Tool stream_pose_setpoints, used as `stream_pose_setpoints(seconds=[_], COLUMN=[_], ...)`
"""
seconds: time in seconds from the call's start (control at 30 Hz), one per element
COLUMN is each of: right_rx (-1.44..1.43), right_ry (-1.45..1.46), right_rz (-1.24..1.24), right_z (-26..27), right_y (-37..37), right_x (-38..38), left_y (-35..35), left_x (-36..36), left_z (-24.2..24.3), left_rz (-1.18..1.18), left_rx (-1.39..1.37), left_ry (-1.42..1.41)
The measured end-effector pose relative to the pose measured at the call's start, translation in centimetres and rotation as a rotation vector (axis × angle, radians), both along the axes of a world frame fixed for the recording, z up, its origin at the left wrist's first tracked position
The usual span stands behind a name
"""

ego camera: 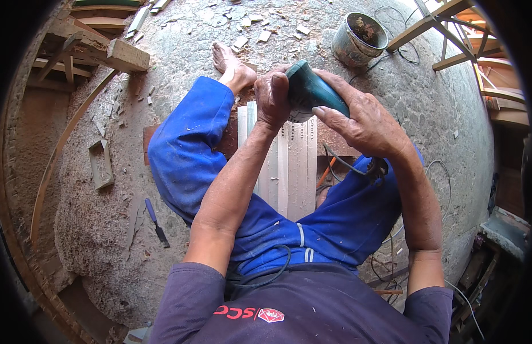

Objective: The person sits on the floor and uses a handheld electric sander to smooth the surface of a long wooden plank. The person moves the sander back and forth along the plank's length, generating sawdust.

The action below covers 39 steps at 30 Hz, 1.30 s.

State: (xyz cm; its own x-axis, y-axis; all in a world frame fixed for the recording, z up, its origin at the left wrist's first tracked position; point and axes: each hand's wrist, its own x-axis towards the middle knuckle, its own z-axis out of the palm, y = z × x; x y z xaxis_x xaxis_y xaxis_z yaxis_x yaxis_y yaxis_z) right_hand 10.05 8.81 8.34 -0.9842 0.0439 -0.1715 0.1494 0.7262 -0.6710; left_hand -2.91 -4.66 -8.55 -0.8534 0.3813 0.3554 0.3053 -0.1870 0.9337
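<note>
My left hand (272, 96) and my right hand (356, 114) grip a teal power tool (319, 88) from both sides, above the far part of several pale wooden strips (287, 172). The tool looks like an electric sander; its working face is partly hidden. The strips lie side by side between my legs, with rows of small dark holes near their far ends on the right. A dark cord (343, 161) runs near my right knee. Wood shavings lie on the strips.
A chisel with a blue handle (151, 210) and a small wooden frame (101, 164) lie on the floor at left. A dirty bucket (359, 39) stands at the far right. Wood offcuts (264, 36) are scattered ahead. Wooden frameworks (451, 26) stand at the right, and a timber beam (128, 56) juts in at left.
</note>
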Motion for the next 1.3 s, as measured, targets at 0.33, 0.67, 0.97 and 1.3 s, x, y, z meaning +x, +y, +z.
stream_pose_setpoints(seconds=[0.33,0.67,0.97,1.3], right_rx=[-0.027,-0.02,-0.017,-0.015], right_ry=[0.009,0.054,0.047,0.042], right_rz=[0.007,0.02,0.037,0.051], right_z=[-0.4,-1.0,-1.2,-1.8], right_y=[0.2,0.4,0.7,0.9], right_x=[0.0,0.0,0.0,-0.2], left_y=[-0.1,-0.1,0.0,-0.2], left_x=[0.1,0.4,0.5,0.7], left_z=[0.1,0.4,0.1,0.2], left_rz=[0.003,0.009,0.002,0.001], left_rx=[-0.036,-0.066,-0.063,-0.037], left_ry=[0.031,0.019,0.021,0.027])
